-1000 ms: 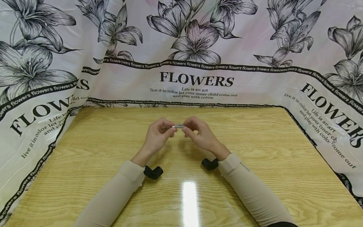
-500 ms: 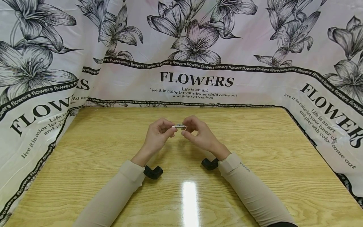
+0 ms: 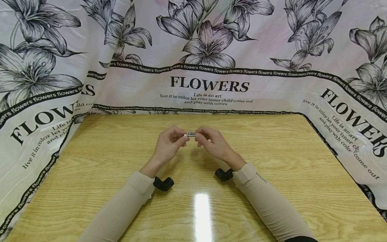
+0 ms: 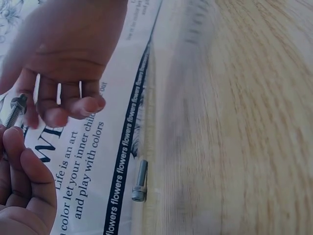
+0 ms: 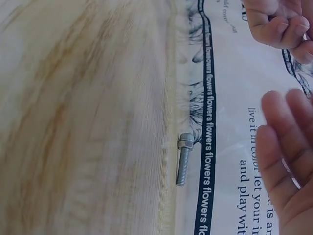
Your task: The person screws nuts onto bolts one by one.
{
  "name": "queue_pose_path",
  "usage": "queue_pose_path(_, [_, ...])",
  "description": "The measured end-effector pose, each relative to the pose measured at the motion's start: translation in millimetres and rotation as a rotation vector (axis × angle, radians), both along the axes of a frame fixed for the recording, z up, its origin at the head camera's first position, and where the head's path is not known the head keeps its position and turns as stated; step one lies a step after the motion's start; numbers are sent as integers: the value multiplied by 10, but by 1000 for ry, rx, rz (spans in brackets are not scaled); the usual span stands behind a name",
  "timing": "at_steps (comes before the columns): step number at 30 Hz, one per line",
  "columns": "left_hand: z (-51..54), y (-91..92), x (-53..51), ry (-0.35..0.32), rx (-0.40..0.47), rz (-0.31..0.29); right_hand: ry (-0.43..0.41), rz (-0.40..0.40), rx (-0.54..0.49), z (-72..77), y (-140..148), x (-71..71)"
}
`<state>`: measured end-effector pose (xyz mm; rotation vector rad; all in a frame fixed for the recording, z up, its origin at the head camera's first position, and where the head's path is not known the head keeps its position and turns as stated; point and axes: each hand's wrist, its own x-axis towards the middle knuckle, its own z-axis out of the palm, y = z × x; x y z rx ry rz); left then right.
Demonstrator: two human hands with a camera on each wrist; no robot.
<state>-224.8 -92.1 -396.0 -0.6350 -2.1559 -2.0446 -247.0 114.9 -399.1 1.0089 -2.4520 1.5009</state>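
Observation:
A small metal bolt (image 4: 11,116) carrying a nut (image 4: 19,103) is held level above the table between both hands. My left hand (image 3: 169,143) pinches its left end with thumb and fingers. At its right end, the thumb and forefinger of my right hand (image 3: 216,144) close around it by the nut; the left wrist view shows the nut between them. The right hand's other fingers (image 5: 276,161) reach out past it. Behind the held bolt, a second bolt with a nut (image 5: 183,159) lies on the table near its far edge.
The wood-grained table (image 3: 272,188) is enclosed at the back and sides by a white flower-printed cloth (image 3: 208,87). Black curved pieces (image 3: 163,184) stick out from both wrists. A bright light reflection lies on the table's front middle.
The right thumb and forefinger spread apart from the bolt's end half a second ago and have now closed on it again. My left hand keeps its place and its pinch.

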Motion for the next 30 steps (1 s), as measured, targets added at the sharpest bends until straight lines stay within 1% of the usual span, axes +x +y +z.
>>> queue_pose_path(5, [2,-4,2,3,2,13,15,17,-43,21,-14,18])
queue_pose_path(8, [2,0,5,1,3,12,18,8,-37,69,-34,52])
queue_pose_path(12, [0,16,12,-2,-6,5,18,-17,-6,230,-59,166])
queue_pose_path(15, [-4,22,11,-2,-13,2,-3,-17,7,338,-71,235])
queue_pose_path(19, [-6,11,5,3,-18,12,-52,-18,20,379,-76,258])
queue_pose_path(22, [-3,1,5,3,-15,17,-53,-20,24,368,-72,260])
queue_pose_path(24, [1,-3,6,2,-11,17,-34,-20,17,344,-71,249])
queue_pose_path(30, [13,0,14,-18,-10,18,18,4,-28,76,-42,60])
